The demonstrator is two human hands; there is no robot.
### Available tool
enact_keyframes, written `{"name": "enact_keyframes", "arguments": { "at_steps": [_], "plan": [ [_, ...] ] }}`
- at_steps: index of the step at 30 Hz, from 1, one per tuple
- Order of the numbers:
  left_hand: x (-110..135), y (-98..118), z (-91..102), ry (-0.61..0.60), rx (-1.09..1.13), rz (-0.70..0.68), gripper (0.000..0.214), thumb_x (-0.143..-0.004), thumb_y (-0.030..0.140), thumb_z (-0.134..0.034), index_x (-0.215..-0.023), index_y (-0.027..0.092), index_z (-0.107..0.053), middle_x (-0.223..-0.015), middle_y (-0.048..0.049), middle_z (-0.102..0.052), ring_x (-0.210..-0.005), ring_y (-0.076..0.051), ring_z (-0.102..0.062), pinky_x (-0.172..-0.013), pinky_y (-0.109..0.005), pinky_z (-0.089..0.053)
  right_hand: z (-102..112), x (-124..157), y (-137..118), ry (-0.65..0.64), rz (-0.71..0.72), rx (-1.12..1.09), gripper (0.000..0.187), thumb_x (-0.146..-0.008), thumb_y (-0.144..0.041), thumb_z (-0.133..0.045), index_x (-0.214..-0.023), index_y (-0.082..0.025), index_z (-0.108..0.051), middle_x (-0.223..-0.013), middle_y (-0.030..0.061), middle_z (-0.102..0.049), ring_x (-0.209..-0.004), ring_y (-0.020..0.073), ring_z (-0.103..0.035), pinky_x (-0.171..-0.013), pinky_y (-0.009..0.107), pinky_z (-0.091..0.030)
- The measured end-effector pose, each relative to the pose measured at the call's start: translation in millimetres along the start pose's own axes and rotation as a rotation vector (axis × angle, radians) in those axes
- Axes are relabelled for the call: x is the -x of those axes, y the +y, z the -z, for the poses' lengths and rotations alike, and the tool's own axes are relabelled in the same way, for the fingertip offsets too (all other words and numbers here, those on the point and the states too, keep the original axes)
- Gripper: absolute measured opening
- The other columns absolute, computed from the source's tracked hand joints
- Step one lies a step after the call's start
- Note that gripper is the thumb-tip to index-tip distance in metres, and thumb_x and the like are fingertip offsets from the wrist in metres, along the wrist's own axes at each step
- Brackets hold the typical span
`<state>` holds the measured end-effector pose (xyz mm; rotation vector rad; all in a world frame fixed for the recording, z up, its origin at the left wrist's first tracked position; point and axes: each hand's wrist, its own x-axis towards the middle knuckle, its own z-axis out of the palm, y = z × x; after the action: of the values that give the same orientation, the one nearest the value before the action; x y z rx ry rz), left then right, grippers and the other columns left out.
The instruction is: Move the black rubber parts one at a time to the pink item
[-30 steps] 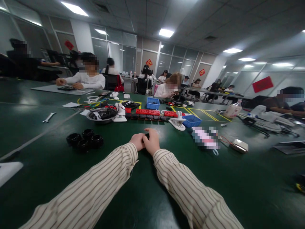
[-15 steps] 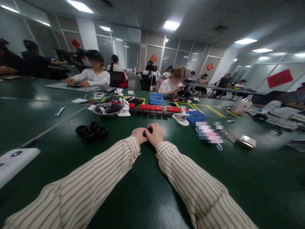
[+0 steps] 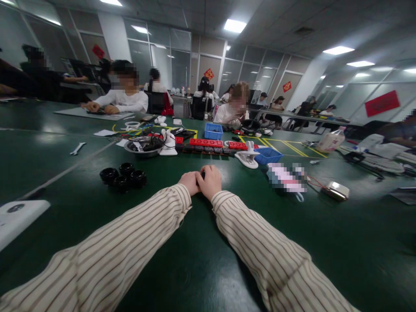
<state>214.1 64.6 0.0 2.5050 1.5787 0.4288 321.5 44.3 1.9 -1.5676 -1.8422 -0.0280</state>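
My left hand and my right hand meet over the middle of the green table. Both are closed, with fingers curled around a small black object. Only a dark sliver of it shows between them, so its kind cannot be made out. To the left of my hands stand several glossy black, round, cup-like parts, grouped close together. Beyond my hands lies a red and black power strip, with a white clip at its right end.
A metal bowl of cables and a blue bin stand farther back; another blue bin is at the right. A wrench lies left. A white device sits at the near left. Other people work across the table.
The view has shifted slightly. My hands stay together around the black object, with only a small change in the fingers. Across the table, a person's hands have moved up toward the head.
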Motion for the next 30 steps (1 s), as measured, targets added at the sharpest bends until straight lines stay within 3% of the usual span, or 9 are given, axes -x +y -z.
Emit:
{"name": "enact_keyframes", "arguments": {
  "at_steps": [5,10,14,20,26,30],
  "plan": [
    [-1.3,-5.1,0.3,-0.018,-0.002,-0.008,0.034,-0.066,0.034,-0.064,-0.093,0.013,-0.061,-0.093,-0.011,-0.065,-0.092,-0.028,-0.061,-0.08,-0.033,-0.047,-1.6,-1.4,6.0,-0.009,0.055,-0.147,0.007,-0.078,-0.024,-0.05,-0.083,-0.019,-0.054,-0.088,0.003,-0.055,-0.088,0.0181,-0.052,-0.08,0.03,-0.039],
    [-0.8,-9.0,-1.2,-0.019,0.023,-0.09,0.034,-0.067,0.035,-0.064,-0.095,0.017,-0.061,-0.097,-0.0081,-0.065,-0.094,-0.027,-0.061,-0.082,-0.032,-0.047,1.5,3.6,2.8,-0.011,0.116,-0.201,0.024,-0.071,-0.016,-0.05,-0.095,-0.019,-0.052,-0.09,0.0025,-0.057,-0.088,0.0181,-0.053,-0.082,0.032,-0.04],
    [0.6,-6.8,-2.5,0.019,0.055,-0.075,0.039,-0.068,0.035,-0.062,-0.102,0.017,-0.056,-0.102,-0.0079,-0.065,-0.098,-0.025,-0.06,-0.085,-0.031,-0.046,3.7,6.3,-0.6,0.027,0.023,-0.126,0.023,-0.077,-0.027,-0.052,-0.097,-0.017,-0.054,-0.096,0.0071,-0.058,-0.093,0.0221,-0.052,-0.084,0.035,-0.039],
    [2.7,-3.5,0.0,0.034,0.067,-0.023,0.031,-0.067,0.035,-0.062,-0.091,0.015,-0.059,-0.092,-0.0097,-0.066,-0.091,-0.028,-0.061,-0.078,-0.034,-0.048,3.7,4.4,0.0,-0.013,-0.086,-0.075,0.019,-0.08,-0.034,-0.052,-0.087,-0.017,-0.056,-0.091,0.0077,-0.056,-0.092,0.0225,-0.052,-0.082,0.036,-0.039],
    [-2.5,-9.3,-2.5,-0.012,0.087,-0.075,0.03,-0.065,0.037,-0.063,-0.089,0.018,-0.062,-0.091,-0.0063,-0.068,-0.089,-0.026,-0.063,-0.075,-0.029,-0.047,5.1,3.5,1.4,-0.042,0.032,-0.194,0.005,-0.075,-0.02,-0.051,-0.077,-0.02,-0.056,-0.084,0.0022,-0.058,-0.085,0.0182,-0.052,-0.08,0.031,-0.039],
    [-3.8,-10.6,-3.1,-0.034,0.103,-0.106,0.031,-0.065,0.037,-0.064,-0.09,0.017,-0.064,-0.09,-0.0056,-0.068,-0.089,-0.026,-0.064,-0.076,-0.029,-0.048,5.4,4.0,3.0,-0.047,0.106,-0.233,0.011,-0.073,-0.014,-0.048,-0.076,-0.02,-0.055,-0.082,0.0008,-0.059,-0.084,0.0173,-0.052,-0.08,0.03,-0.039]
  ]
}}
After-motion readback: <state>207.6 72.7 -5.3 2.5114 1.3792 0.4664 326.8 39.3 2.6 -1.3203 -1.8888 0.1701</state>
